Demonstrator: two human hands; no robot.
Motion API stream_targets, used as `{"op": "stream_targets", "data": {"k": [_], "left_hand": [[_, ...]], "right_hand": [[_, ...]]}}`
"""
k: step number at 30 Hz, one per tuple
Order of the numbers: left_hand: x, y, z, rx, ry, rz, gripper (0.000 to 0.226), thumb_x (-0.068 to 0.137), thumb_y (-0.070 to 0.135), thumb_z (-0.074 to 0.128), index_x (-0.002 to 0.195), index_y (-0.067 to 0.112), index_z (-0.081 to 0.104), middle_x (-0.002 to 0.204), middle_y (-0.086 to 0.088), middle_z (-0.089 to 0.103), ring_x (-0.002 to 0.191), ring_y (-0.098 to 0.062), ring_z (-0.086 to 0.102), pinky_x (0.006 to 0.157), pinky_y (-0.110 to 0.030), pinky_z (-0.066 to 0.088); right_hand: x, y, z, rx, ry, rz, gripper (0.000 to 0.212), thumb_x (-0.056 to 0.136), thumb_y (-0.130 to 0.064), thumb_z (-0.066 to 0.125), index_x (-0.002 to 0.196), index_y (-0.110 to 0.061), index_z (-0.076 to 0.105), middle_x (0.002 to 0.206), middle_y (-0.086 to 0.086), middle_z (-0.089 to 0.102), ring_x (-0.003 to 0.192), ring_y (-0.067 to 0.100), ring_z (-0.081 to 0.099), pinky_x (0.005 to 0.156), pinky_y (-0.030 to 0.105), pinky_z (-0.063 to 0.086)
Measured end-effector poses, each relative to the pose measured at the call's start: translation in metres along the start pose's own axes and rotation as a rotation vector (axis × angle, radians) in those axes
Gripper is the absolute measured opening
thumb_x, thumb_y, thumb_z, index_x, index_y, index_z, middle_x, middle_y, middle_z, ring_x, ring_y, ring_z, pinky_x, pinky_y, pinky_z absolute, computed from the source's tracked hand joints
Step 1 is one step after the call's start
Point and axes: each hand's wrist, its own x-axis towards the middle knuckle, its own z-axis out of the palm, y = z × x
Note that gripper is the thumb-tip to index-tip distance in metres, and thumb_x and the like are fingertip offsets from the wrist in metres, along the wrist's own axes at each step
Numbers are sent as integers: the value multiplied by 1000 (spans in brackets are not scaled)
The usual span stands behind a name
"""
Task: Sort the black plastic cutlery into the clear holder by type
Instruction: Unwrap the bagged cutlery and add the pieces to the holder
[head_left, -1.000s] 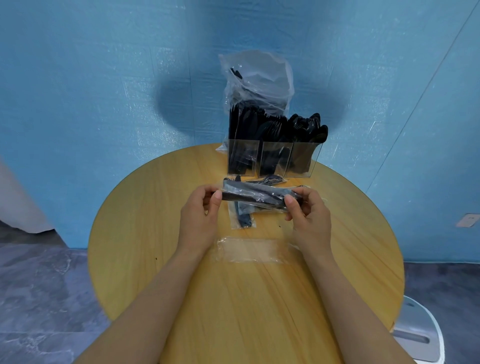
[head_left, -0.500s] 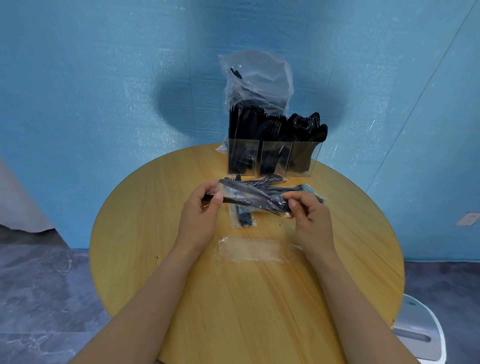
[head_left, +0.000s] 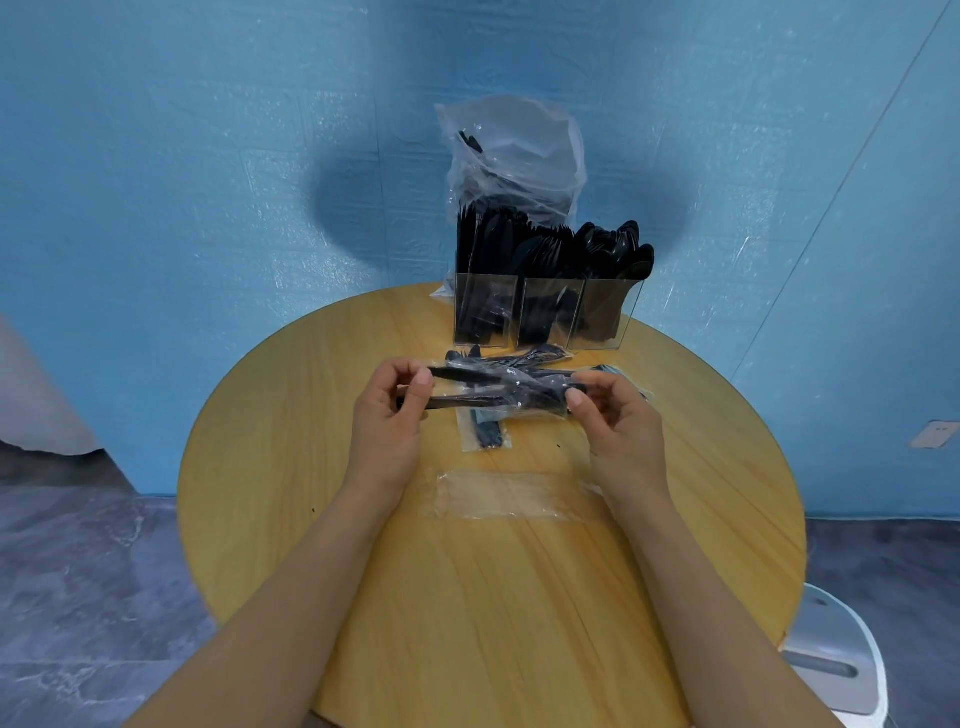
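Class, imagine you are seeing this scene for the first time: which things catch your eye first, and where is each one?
At the centre, the left hand and right hand hold a clear-wrapped packet of black cutlery above the round wooden table. Behind it, at the table's far edge, stands the clear holder, its three compartments packed with black cutlery. A crumpled clear plastic bag rises behind the holder against the blue wall.

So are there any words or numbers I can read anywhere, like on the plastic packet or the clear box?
None: no words, numbers or brand marks can be read anywhere.
Wrapped cutlery packet held by the left hand and right hand: clear plastic, no print visible.
Clear holder: plain.
Big plastic bag behind it: plain.
Empty wrapper on the table: plain.
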Motion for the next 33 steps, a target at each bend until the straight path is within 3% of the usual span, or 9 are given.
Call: {"op": "stream_targets", "data": {"k": [5,8,11,14,17,21,24,28,33], "left_hand": [[0,-3,3,-99,-74,-78,13,96,8,48,89,19,50,85,2,54,75,-5,51,71,-16,48],[0,-4,4,-130,-91,-78,14,96,7,48,89,18,50,83,2,56,78,-7,53,70,-16,48],[1,-4,3,-158,-74,-89,16,94,6,50,91,21,54,79,12,61,77,-4,56,69,-15,48],[1,-3,4,-166,-74,-95,19,95,7,50,99,22,60,74,21,62,76,0,58,69,-15,49],[-1,0,4,-143,-113,-91,16,95,12,51,100,20,64,82,13,64,82,-5,59,73,-18,50],[-1,-1,3,-105,-96,-132,11,93,21,55,91,22,65,80,7,62,82,-12,57,85,-32,51],[0,-3,3,-97,-67,-157,11,92,17,56,87,21,64,82,7,63,81,-8,58,83,-31,50],[-2,-1,6,-81,-121,-143,10,92,7,56,97,9,64,88,5,64,78,0,62,73,-16,50],[-4,0,7,-73,-155,-178,13,96,11,50,94,17,61,85,1,66,77,0,64,63,-17,53]], "right_hand": [[-1,-2,-1,61,23,8,13,86,-9,66,87,-23,64,83,-4,64,77,7,58,73,20,49],[-1,-3,-2,59,58,-4,11,85,-8,66,84,-19,66,78,-5,65,72,4,58,71,19,49],[0,-3,-1,29,54,5,8,86,-9,65,81,-15,67,71,-3,64,64,2,56,66,18,49],[1,-2,1,-26,88,-33,16,85,-10,66,77,-23,65,79,3,64,70,7,56,65,15,47],[1,-1,2,-35,157,-41,23,86,-10,66,76,-31,64,81,-4,63,75,13,56,66,14,46],[0,-1,1,-47,225,-63,28,86,-8,65,76,-33,66,74,-10,67,73,10,61,71,23,49],[0,0,2,-21,233,-66,31,87,-5,63,74,-33,66,67,-8,65,68,14,60,72,28,52],[1,1,1,-26,324,-43,30,89,-2,58,75,-28,63,63,-5,60,63,14,56,70,34,51],[0,-3,2,-51,376,0,23,92,-7,56,78,-25,55,69,-4,60,62,13,58,62,23,50]]}}
